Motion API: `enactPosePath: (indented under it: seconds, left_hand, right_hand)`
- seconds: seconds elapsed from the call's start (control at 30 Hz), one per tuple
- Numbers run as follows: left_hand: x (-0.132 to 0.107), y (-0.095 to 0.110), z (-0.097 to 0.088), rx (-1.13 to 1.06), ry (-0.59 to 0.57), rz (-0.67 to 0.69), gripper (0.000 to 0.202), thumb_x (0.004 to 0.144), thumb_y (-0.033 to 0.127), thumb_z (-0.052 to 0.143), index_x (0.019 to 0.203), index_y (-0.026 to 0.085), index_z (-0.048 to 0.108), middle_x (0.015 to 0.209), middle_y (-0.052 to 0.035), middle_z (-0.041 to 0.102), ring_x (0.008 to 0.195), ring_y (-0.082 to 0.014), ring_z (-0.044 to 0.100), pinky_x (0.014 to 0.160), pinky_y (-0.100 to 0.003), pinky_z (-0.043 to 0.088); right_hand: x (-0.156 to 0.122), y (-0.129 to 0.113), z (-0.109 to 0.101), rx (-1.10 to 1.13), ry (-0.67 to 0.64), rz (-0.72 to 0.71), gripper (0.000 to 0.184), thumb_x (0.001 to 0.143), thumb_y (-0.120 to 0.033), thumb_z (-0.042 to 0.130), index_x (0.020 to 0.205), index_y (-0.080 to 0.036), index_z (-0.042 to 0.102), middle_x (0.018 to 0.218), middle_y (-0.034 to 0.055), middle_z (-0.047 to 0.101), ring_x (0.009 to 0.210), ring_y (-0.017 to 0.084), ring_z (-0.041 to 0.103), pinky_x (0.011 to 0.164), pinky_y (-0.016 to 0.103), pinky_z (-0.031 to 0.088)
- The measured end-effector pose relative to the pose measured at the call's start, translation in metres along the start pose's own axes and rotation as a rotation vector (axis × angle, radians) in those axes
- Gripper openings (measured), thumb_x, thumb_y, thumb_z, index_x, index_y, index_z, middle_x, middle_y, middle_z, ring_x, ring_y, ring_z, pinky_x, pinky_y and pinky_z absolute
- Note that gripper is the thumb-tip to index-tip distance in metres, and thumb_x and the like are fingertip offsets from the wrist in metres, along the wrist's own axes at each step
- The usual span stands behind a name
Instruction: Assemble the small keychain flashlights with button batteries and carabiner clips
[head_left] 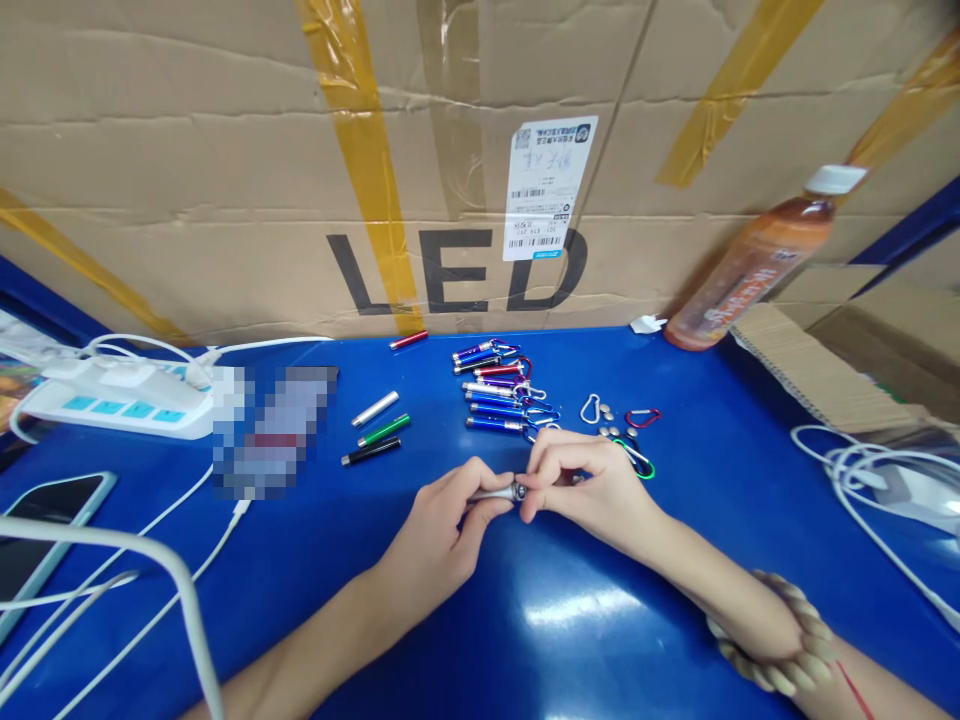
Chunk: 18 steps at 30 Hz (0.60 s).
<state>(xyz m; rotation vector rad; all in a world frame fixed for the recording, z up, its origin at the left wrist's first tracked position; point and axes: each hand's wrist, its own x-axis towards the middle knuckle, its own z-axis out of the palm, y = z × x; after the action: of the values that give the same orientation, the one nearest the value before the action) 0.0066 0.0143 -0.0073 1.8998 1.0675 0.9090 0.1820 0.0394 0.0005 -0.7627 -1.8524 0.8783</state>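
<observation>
A small silver flashlight tube (496,493) is pinched between the thumb and fingers of my left hand (439,520). Its dark, round end faces right. My right hand (596,490) is closed with its fingertips at that end; whatever they hold is hidden. Just beyond the hands lies a row of mini flashlights with carabiner clips (495,408), mostly blue, with red and silver among them. Behind my right hand are a silver carabiner (590,408), a red carabiner (643,417), a green carabiner (646,470) and several button cells (613,432).
To the left lie silver (375,408), green (384,430) and black tubes (372,452), with a red tube (409,340) farther back. A power strip (142,405), phone (60,510) and white cables stand left. A bottle (750,270) leans against a cardboard box (255,150).
</observation>
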Motion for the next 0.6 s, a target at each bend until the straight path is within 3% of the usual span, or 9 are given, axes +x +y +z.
enactPosePath:
  seconds: [0.13,0.3,0.6]
  left_hand:
    - [0.0005,-0.004,-0.0009,0.059,0.028,0.084,0.014,0.085,0.012,0.044,0.075,0.019,0.049,0.074,0.0005,0.061,0.083,-0.0128,0.063,0.069,-0.02,0.047]
    - [0.0013,-0.0067,-0.0013,0.125,0.05,0.106,0.013,0.084,0.012,0.045,0.076,0.019,0.052,0.077,0.0001,0.065,0.077,-0.0127,0.062,0.069,-0.022,0.047]
    - [0.005,-0.001,-0.0001,-0.098,0.03,-0.11,0.006,0.083,0.021,0.047,0.081,0.019,0.053,0.08,-0.0022,0.068,0.072,-0.0141,0.065,0.06,-0.022,0.048]
  right_hand:
    - [-0.0005,-0.0003,0.0014,-0.031,-0.006,0.072,0.025,0.076,-0.031,0.066,0.055,-0.017,0.066,0.057,0.0006,0.058,0.054,0.009,0.052,0.048,0.021,0.041]
    - [-0.0003,0.0005,0.0032,-0.053,0.011,0.094,0.026,0.07,-0.037,0.07,0.055,-0.017,0.066,0.058,0.0003,0.058,0.053,0.009,0.053,0.047,0.021,0.041]
    - [0.0039,-0.0028,-0.0053,-0.027,-0.037,0.094,0.013,0.069,-0.03,0.072,0.065,-0.017,0.069,0.064,0.0022,0.063,0.059,0.011,0.056,0.047,0.021,0.044]
